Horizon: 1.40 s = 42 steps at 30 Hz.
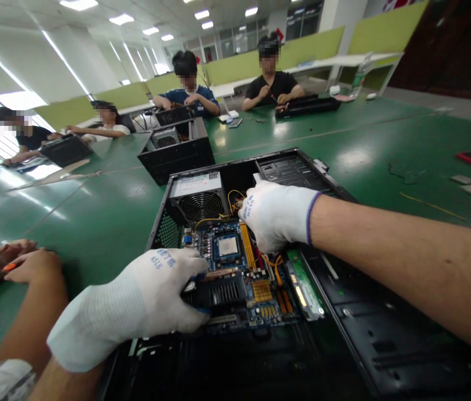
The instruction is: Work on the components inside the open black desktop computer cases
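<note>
An open black computer case lies on its side in front of me. Inside it is a blue motherboard with a bare processor in its socket. My left hand, in a white glove, has its thumb and fingers around the left end of a black graphics card. My right hand, gloved too, reaches in beside the yellow memory slots, fingers curled down near the cables. Its fingertips are hidden, so what they hold cannot be made out.
A power supply fills the case's far left corner; a drive with a green circuit board sits at right. Another case stands beyond on the green table. A person's hands rest at left. Several people work across the table.
</note>
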Available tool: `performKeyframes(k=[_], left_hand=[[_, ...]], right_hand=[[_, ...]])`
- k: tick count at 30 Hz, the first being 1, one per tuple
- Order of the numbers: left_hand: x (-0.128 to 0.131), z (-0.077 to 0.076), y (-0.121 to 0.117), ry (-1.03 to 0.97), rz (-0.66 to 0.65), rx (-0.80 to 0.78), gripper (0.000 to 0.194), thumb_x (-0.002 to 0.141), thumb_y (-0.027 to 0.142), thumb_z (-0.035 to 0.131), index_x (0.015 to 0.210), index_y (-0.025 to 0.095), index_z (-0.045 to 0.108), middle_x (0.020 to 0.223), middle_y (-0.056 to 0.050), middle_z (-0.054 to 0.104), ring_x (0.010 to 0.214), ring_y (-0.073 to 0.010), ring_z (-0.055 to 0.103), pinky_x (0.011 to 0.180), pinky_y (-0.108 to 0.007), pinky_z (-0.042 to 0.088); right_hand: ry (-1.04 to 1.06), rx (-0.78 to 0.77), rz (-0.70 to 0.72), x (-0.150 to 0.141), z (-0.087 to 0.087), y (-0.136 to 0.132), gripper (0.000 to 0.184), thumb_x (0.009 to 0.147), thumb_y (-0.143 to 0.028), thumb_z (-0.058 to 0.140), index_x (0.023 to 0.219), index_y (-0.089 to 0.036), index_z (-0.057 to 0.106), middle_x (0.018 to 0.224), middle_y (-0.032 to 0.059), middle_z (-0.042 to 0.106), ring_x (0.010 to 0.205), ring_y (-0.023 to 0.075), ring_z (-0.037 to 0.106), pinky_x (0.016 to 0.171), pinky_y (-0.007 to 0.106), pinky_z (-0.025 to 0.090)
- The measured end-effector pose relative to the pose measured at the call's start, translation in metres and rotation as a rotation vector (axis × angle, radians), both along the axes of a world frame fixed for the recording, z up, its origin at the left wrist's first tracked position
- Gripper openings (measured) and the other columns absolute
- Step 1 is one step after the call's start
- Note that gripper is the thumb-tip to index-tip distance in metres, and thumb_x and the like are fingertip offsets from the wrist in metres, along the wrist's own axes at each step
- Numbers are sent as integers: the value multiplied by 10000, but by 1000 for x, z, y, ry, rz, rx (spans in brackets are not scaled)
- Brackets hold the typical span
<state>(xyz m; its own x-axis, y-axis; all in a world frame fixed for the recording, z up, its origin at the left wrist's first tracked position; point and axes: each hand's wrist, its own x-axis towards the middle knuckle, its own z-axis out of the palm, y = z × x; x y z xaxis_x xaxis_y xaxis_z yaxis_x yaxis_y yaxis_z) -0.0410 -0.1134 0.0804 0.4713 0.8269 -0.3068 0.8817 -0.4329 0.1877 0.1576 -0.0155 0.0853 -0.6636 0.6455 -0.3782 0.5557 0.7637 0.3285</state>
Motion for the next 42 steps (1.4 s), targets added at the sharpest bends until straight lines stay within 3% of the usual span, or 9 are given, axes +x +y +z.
performKeyframes(k=[5, 10, 17, 21, 29, 33, 38, 42], left_hand=[[-7, -2, 2, -4, -24, -52, 418, 649, 466, 808, 1034, 337, 711, 991, 38, 717, 922, -204, 678, 804, -293, 495], [-12, -8, 3, 8, -53, -12, 457, 636, 527, 821, 1034, 331, 710, 1027, 33, 718, 945, -216, 675, 805, -307, 504], [-9, -3, 3, -14, -69, -53, 382, 682, 538, 787, 993, 329, 715, 1002, 43, 725, 937, -203, 676, 808, -295, 497], [-8, -6, 1, -13, -71, 0, 340, 691, 498, 765, 982, 332, 705, 976, 47, 716, 897, -192, 677, 775, -290, 504], [-9, -12, -2, -25, -50, 72, 464, 691, 473, 734, 1125, 330, 656, 1009, 34, 712, 900, -195, 688, 764, -289, 517], [-9, -11, -1, -5, -71, 60, 507, 662, 503, 765, 1132, 342, 668, 1023, 27, 708, 916, -210, 685, 794, -308, 515], [-11, -11, -1, -16, -88, 44, 360, 732, 464, 705, 1062, 319, 694, 1005, 19, 715, 897, -191, 689, 780, -290, 511], [-12, -11, -2, -13, -84, 56, 349, 763, 487, 678, 1063, 309, 679, 993, 15, 710, 880, -191, 680, 768, -301, 513]], right_hand=[[17, 19, -12, 0, -10, 1, 490, 651, -515, 714, 1022, -198, 758, 1014, 118, 742, 947, 317, 685, 803, 464, 527], [21, 38, -14, -1, -16, 3, 530, 630, -518, 722, 1040, -183, 752, 1002, 129, 737, 939, 326, 682, 790, 467, 529], [12, 24, -36, -1, -12, 0, 504, 647, -515, 720, 1033, -192, 748, 1020, 124, 734, 973, 322, 673, 805, 457, 520], [19, 29, -38, -1, -10, 0, 458, 654, -507, 726, 1005, -214, 756, 998, 96, 741, 966, 308, 678, 792, 433, 527], [-29, -21, -26, -2, -5, -2, 459, 673, -475, 713, 1045, -208, 753, 966, 101, 745, 873, 295, 701, 739, 435, 539], [30, 4, 11, 0, 0, -3, 425, 701, -457, 698, 1044, -210, 746, 1017, 98, 734, 905, 287, 690, 791, 451, 525], [139, 90, 79, 3, 9, -10, 503, 726, -482, 665, 1148, -210, 701, 1102, 125, 703, 991, 319, 650, 851, 482, 491], [171, 86, 160, 1, 11, -15, 489, 721, -474, 665, 1141, -223, 694, 1115, 121, 686, 1024, 310, 620, 854, 455, 478]])
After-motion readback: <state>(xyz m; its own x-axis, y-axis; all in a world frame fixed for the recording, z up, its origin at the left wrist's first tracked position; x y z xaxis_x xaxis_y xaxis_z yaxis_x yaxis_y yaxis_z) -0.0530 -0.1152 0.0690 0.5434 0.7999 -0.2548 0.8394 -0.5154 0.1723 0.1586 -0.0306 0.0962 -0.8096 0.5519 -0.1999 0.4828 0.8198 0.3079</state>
